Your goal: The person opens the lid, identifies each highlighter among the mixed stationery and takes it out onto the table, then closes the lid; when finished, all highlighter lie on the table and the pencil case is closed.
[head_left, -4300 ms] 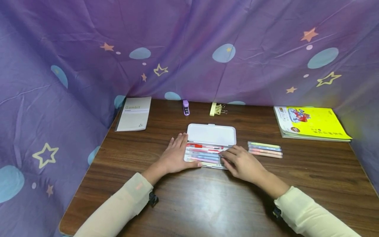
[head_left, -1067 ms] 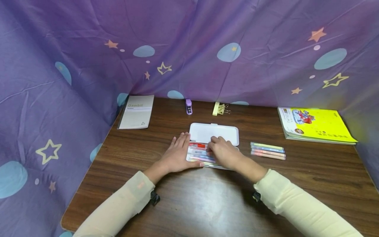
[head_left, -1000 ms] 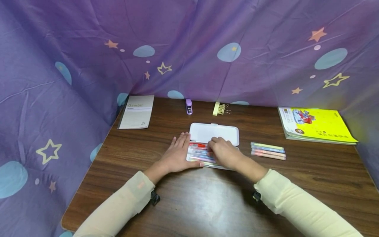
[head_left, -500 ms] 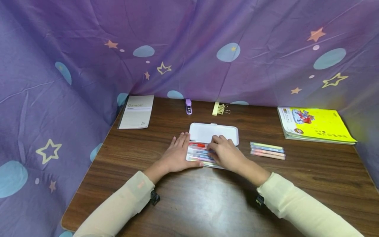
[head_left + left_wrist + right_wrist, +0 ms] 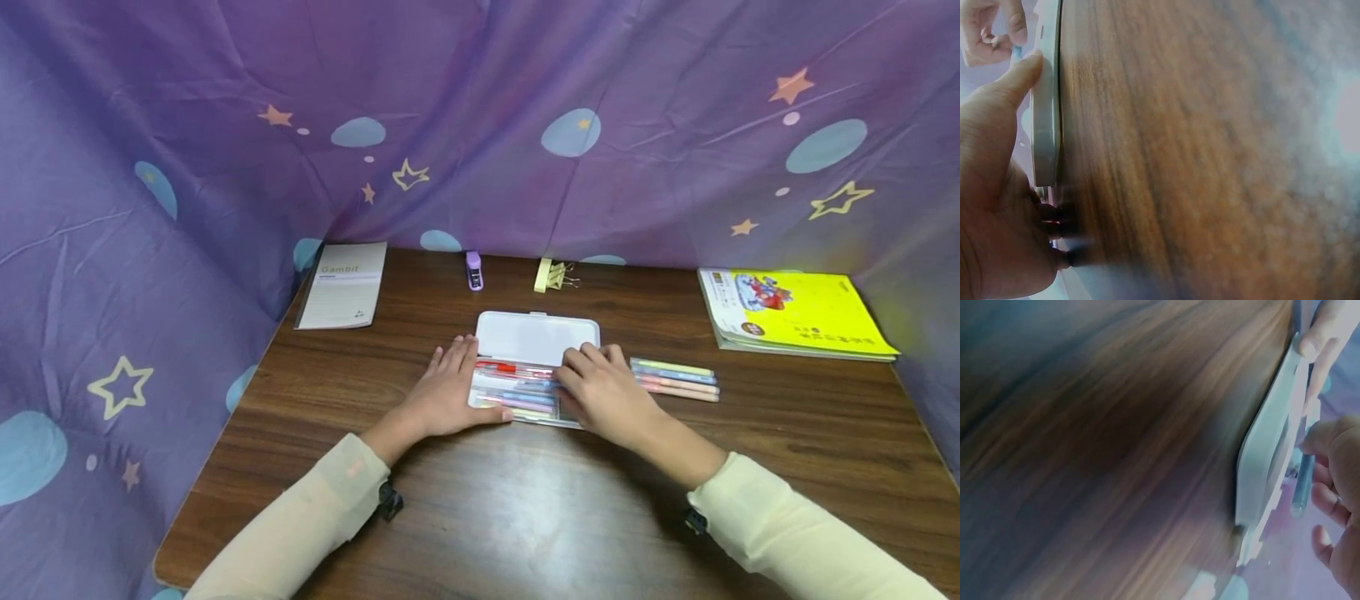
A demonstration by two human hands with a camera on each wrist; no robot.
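The white pencil case (image 5: 517,337) lies with its lid folded back on the table. In it are red pens (image 5: 504,367) and pastel pens (image 5: 534,403), all lying lengthwise. My left hand (image 5: 442,398) steadies its left end, fingers straight along the side, thumb against the front edge. Over the case's right end, my right hand (image 5: 611,396) pinches a pen (image 5: 1302,484) between thumb and fingers. A bluish, clear end of that pen shows in the right wrist view. In the head view my right hand hides the case's right part.
Several pastel markers (image 5: 678,381) lie just right of the case. Behind stand a purple stapler (image 5: 473,272) and yellow binder clips (image 5: 555,275). A grey notebook (image 5: 343,285) lies at back left, yellow books (image 5: 802,312) at back right. A purple curtain (image 5: 465,100) borders the table.
My right hand has moved right, from the middle of the case to its right end, uncovering more pens. My left hand stays in place. The view has shifted slightly.
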